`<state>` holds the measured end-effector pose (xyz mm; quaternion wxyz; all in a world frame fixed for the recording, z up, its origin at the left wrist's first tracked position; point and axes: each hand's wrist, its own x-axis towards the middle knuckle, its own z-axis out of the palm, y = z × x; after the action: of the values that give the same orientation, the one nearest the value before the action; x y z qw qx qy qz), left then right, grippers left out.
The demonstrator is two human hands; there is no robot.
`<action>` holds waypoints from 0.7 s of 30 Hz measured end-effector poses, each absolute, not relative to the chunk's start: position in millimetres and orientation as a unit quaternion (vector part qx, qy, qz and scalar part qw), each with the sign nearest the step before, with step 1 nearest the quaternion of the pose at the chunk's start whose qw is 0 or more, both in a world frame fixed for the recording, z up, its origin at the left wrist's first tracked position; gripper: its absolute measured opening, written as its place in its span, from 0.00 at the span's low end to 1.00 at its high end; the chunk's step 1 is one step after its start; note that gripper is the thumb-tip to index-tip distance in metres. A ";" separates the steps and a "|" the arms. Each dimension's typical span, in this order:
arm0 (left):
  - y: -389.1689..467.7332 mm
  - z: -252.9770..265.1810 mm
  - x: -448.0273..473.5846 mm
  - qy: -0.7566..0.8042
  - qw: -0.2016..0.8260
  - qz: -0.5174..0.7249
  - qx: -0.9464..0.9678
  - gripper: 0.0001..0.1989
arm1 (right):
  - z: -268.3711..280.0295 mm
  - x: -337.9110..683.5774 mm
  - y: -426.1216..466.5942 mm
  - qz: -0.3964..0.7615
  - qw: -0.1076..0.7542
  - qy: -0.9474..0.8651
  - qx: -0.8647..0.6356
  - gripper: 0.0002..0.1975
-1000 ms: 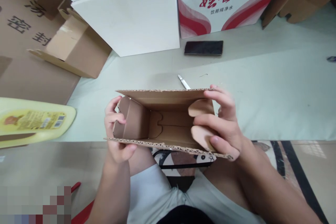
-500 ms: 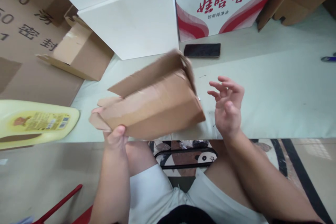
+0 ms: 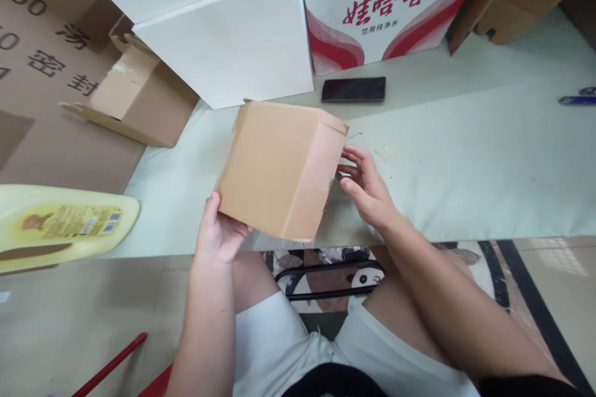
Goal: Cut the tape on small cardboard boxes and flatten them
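A small brown cardboard box (image 3: 265, 164) is held tilted above the table's front part, a broad plain face and a narrower side turned up to me. My left hand (image 3: 221, 229) grips its lower left corner, thumb on the near edge and the other fingers underneath, partly hidden. At the box's right side is my right hand (image 3: 365, 186), fingers apart and curved toward the edge. Its fingertips meet the edge in view; whether they press on it I cannot tell.
Behind stand a white box (image 3: 233, 43) and a red-and-white printed carton (image 3: 395, 18), with a phone (image 3: 354, 89) before them. On the left are a yellow jug (image 3: 69, 220), another small cardboard box (image 3: 144, 96) and a large carton (image 3: 60, 149). Pens (image 3: 577, 100) lie far right.
The cardboard box has been turned over, so its open flaps no longer show and a plain face is up. My right hand has moved left to the box's edge.
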<state>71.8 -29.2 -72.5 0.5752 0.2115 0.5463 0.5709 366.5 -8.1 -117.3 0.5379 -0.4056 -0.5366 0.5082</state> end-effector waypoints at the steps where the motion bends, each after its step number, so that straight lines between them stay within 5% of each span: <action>1: -30.0 -71.3 74.3 0.554 0.577 0.567 0.197 0.26 | -116.5 366.8 -7.8 0.507 0.536 -0.534 -0.413 0.29; 7: -35.4 -71.2 80.2 0.574 0.545 0.588 0.168 0.30 | -111.3 368.1 -6.0 0.441 0.512 -0.595 -0.436 0.22; 13: -41.4 -75.8 92.4 0.597 0.477 0.613 0.199 0.31 | -114.8 365.6 -6.0 0.494 0.503 -0.558 -0.438 0.36; 21: -42.7 -85.8 91.4 0.610 0.399 0.633 0.260 0.33 | -107.0 365.3 -4.1 0.598 0.566 -0.420 -0.383 0.40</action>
<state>91.4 -42.7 -85.8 0.3988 0.2603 0.6105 0.6329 365.3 -4.1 -107.0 0.5655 -0.3825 -0.4199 0.5980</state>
